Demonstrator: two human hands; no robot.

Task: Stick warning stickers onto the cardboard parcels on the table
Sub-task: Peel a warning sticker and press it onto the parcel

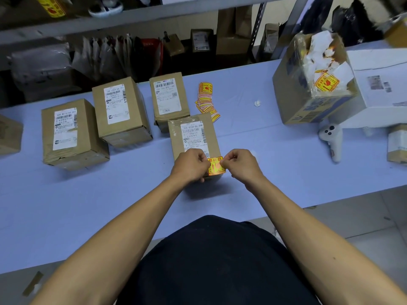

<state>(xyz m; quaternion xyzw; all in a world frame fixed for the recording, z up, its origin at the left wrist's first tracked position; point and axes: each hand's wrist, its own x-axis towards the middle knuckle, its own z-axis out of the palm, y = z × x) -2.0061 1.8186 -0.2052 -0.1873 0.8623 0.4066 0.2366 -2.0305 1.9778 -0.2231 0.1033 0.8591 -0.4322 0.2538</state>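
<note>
Hands pinch one sticker (pixel 216 165) over the near parcel (pixel 195 139): left hand (pixel 192 165) on its left edge, right hand (pixel 241 165) on its right.

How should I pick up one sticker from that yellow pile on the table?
Pinch the loose corner of the lowest sticker, coming from the near right side. The pile is fanned out flat on the table, and that sticker pokes out past the rest, clear of the box.

Yellow-and-red sticker (pixel 216 165), brown parcel (pixel 193 137) white-labelled, pale blue table (pixel 110 205).
</note>
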